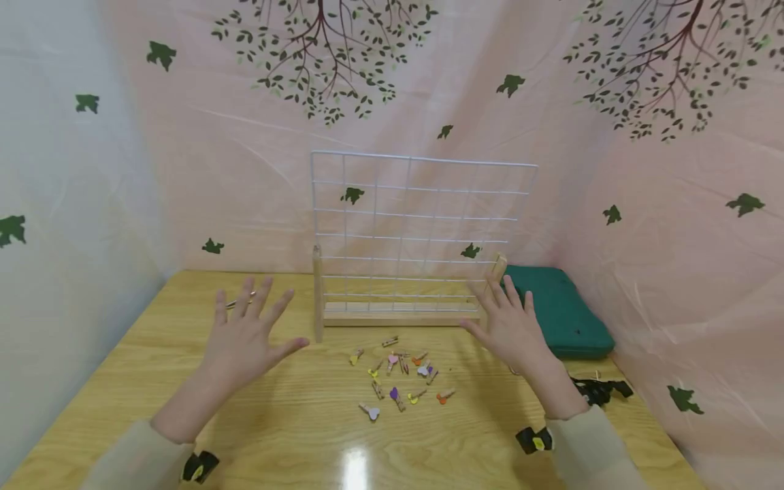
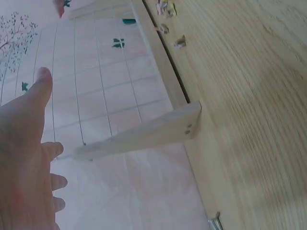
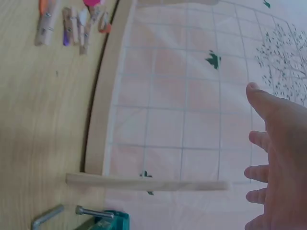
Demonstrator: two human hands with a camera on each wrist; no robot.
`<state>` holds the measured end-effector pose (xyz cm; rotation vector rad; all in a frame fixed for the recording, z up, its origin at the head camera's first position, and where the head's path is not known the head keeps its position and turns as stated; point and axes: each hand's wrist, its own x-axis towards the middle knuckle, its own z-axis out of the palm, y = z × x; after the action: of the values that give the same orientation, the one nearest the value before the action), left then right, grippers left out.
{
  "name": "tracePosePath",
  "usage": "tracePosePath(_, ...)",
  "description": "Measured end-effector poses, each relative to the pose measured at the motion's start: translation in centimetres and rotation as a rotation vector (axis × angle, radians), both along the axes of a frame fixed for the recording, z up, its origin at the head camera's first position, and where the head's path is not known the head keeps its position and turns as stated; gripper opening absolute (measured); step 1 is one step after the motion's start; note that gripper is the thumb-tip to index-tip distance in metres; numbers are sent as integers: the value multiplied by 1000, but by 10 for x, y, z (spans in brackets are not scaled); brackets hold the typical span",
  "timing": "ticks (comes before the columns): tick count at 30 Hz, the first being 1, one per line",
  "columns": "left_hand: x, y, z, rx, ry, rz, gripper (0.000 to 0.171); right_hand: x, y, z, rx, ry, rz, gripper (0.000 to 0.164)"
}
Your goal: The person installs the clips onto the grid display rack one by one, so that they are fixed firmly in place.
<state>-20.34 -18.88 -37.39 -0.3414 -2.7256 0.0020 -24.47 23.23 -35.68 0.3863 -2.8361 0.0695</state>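
Both hands hover over the table with fingers spread, holding nothing. My left hand (image 1: 241, 347) is left of a white wire grid (image 1: 422, 159), which stands upright in a wooden base (image 1: 401, 318). Near the base's right post (image 1: 499, 265), my right hand (image 1: 511, 330) is held palm down. Small wooden clothespins with coloured hearts lie scattered in front of the base, among them a purple one (image 1: 397, 399), a white one (image 1: 371, 412) and an orange one (image 1: 445, 397). In the left wrist view, the left thumb (image 2: 41, 88) points up beside the grid; the right wrist view shows the right thumb (image 3: 261, 100) likewise.
A dark green case (image 1: 551, 313) lies at the back right, with a black object (image 1: 597, 391) in front of it. An L-shaped metal key (image 3: 47, 215) and a bolt (image 3: 95, 212) lie near the right post. Thin metal pieces (image 1: 240, 301) are behind the left hand.
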Motion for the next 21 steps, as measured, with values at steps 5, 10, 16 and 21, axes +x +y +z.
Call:
tracePosePath(5,4,17,5,-55,5,-70,92,-6,17,20,-105,31,-10,78)
tracePosePath(10,3,38,-7,-44,-34,-206,99,-25,32,27,-280,35,-2,85)
tracePosePath(16,1,58,-41,45,-149,-355,106,-52,39,24,-495,-74,-27,92)
tracePosePath(21,2,69,-66,98,-295,-468,107,-67,45,17,-617,-112,-53,93)
